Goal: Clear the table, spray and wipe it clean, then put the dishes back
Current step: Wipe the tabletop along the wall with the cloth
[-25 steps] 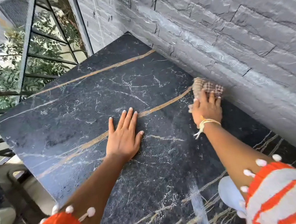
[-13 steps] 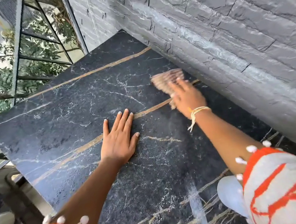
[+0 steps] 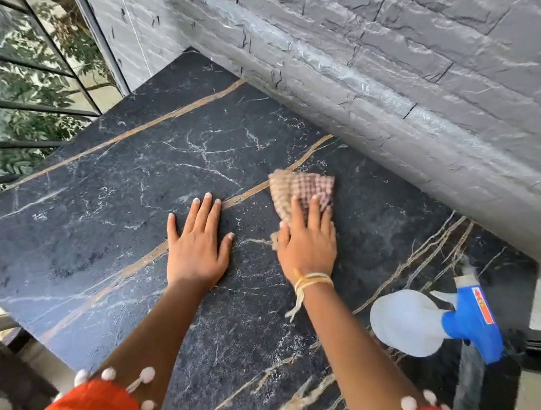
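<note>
The right hand (image 3: 307, 244) pressed the cloth (image 3: 302, 192) flat on the desk (image 3: 93, 228), fingers straight on it, not curled. The cloth lay under and ahead of the fingers, toward the wall (image 3: 418, 82). The left hand (image 3: 198, 245) rested open just beside it, holding nothing. The spray bottle (image 3: 429, 325) stood behind the right hand, near its forearm. I judge the wiping was not finished.
</note>
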